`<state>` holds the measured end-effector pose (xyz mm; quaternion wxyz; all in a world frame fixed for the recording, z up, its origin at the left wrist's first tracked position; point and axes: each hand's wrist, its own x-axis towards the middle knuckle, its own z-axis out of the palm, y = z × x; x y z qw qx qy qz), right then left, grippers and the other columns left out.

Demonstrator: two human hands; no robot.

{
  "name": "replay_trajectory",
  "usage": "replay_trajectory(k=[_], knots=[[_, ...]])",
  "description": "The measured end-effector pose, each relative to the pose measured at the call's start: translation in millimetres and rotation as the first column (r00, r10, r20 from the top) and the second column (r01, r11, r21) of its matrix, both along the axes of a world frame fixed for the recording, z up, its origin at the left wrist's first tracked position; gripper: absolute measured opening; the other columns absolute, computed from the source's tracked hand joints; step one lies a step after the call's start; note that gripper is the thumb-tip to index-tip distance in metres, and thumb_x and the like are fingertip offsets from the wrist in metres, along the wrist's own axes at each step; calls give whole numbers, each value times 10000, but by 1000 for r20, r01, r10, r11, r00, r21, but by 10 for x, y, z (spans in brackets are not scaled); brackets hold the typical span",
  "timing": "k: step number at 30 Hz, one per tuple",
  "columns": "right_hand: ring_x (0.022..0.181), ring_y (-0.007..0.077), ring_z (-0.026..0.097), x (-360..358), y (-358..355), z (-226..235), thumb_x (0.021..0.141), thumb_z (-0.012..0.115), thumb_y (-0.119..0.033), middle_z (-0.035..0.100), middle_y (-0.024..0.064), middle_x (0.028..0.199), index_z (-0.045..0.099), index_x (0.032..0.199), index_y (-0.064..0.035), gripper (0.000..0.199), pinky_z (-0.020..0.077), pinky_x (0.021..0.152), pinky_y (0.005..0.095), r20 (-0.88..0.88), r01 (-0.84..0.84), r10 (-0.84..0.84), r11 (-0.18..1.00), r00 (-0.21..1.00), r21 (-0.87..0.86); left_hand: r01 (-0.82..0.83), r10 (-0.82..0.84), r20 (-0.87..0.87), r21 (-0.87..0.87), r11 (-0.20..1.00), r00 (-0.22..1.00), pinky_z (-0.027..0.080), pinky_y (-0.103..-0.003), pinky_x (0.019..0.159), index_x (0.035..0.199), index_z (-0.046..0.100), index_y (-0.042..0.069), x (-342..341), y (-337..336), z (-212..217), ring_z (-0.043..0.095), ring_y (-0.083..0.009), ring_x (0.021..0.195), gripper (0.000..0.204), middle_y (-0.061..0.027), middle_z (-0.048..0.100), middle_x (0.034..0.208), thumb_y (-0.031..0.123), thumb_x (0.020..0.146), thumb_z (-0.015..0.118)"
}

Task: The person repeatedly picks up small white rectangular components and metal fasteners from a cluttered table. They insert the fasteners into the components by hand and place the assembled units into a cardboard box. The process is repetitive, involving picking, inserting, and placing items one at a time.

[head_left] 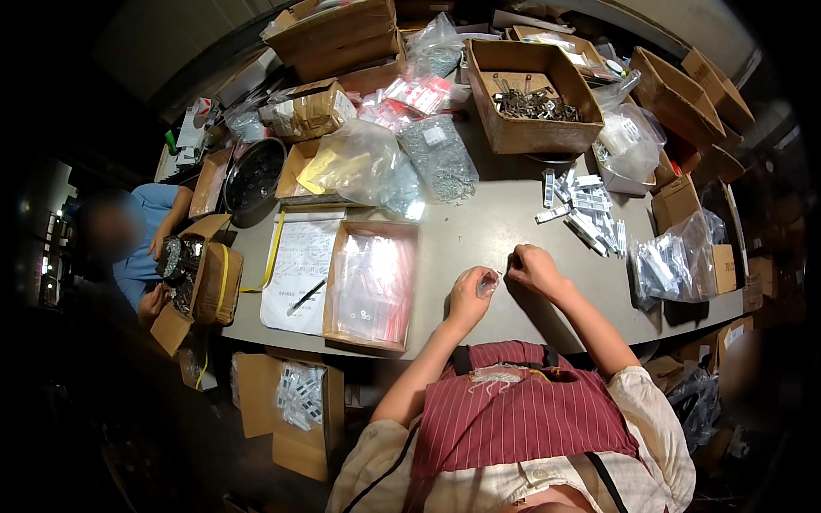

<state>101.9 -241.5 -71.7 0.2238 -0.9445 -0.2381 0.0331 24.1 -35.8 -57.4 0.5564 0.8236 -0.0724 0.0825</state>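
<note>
My left hand (470, 301) is closed around a small clear plastic bag (487, 285), whose crumpled mouth shows above the fingers. Close beside it, over the grey tabletop (479, 227), my right hand (537, 268) has its fingers bent together in a pinch; whatever they hold is too small to make out. Left of my hands stands a shallow cardboard tray (414, 295) of flat clear bags (363, 278) with red edges. Beyond my right hand lies a loose pile of small grey-white oblong parts (590, 205).
A deep carton (547, 141) of metal pieces stands at the back. Bags of screws (440, 158) lie left of it. Written papers (286, 295) with a pen lie beside the tray. At right is a bag of grey parts (676, 265). A person in blue (162, 209) works at far left.
</note>
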Motion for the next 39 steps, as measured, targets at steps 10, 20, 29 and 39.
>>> replay_trajectory(k=[10,20,29,39], knots=[[704,400,678,-114,47,-43,731,707,-193,663,207,788,643,811,11,229,546,647,498,74,8,13,959,997,-283,29,-31,35,47,998,999,511,-432,831,967,635,49,20,-19,-25,651,-352,917,201,-121,694,926,-33,792,691],[568,239,600,-282,323,611,851,737,-197,624,119,647,743,891,-29,173,474,558,376,19,-243,279,797,960,554,-3,-1,44,86,996,999,496,-473,831,981,622,41,-47,-37,-58,633,-407,936,192,-165,682,971,-5,808,694],[851,379,694,-68,238,264,875,733,-258,707,211,903,682,941,16,287,546,753,456,-194,49,-11,981,981,190,-254,-479,-331,-942,221,813,443,-435,1101,1176,616,-20,53,311,129,617,-282,1199,283,-150,682,1120,144,947,642],[766,375,704,-101,310,300,845,654,-154,703,221,814,688,828,29,187,563,740,449,-131,61,-41,986,991,154,-220,-671,-73,-966,-137,738,404,-507,1138,1218,609,-43,130,467,419,569,-343,1196,419,-173,651,1135,154,857,690]])
